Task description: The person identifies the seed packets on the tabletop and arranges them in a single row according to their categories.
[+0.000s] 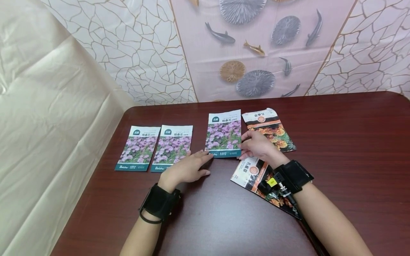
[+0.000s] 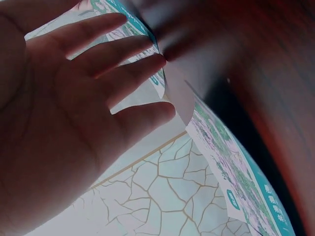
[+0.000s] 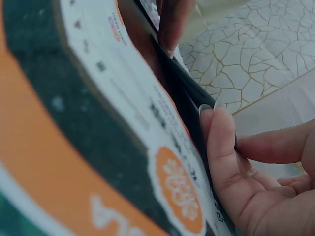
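Observation:
A seed packet with purple flowers (image 1: 223, 135) lies a little right of the table's middle. My right hand (image 1: 258, 147) pinches its right edge near the lower corner, thumb and finger meeting at the edge in the right wrist view. At its lower left corner rest the fingertips of my left hand (image 1: 189, 167), whose fingers reach out straight and spread in the left wrist view. Under my right wrist lies a marigold seed packet (image 1: 250, 174), turned at a slant and partly hidden by the wrist camera. Another marigold packet (image 1: 282, 135) lies behind my right hand.
Two matching purple-flower packets, the far left one (image 1: 137, 148) and its neighbour (image 1: 173, 144), lie side by side; my left hand covers part of the second. The dark red table (image 1: 352, 149) ends at a patterned backdrop (image 1: 208, 64). A pale cloth (image 1: 57, 117) hangs along the left.

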Tool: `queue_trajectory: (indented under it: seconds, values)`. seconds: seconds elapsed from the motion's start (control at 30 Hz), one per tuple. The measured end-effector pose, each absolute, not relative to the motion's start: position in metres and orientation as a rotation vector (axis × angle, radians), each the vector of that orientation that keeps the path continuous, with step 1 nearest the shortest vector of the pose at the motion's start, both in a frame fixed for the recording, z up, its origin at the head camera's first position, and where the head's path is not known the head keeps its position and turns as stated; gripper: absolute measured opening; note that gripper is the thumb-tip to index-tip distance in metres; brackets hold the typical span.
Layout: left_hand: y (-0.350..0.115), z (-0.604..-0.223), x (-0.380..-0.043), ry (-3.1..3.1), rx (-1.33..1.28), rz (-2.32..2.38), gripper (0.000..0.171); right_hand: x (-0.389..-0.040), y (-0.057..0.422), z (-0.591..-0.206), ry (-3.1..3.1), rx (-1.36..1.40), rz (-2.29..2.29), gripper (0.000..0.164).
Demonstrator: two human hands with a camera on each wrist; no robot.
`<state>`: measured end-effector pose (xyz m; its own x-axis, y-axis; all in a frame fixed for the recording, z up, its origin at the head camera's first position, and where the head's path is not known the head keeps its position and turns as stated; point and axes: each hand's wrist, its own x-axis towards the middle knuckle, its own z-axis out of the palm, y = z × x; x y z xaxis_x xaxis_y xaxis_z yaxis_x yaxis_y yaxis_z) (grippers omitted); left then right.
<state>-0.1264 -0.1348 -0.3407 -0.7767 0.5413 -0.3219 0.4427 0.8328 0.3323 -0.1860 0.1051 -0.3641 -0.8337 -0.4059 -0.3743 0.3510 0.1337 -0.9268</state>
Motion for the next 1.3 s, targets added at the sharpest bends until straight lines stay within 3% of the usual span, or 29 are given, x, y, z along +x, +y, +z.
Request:
queue_trajectory:
  seconds: [0.67, 1.3]
  values:
    - [-0.15, -0.334, -0.142, 2.815, 0.254, 1.054, 0.043, -0.174, 0.095, -0.342, 1.811, -0.313, -1.814, 0.017]
    - [-0.15, -0.34, -0.142, 2.717, 0.147, 0.847, 0.048, -0.17, 0.086, -0.36, 1.837, -0.274, -1.617, 0.027]
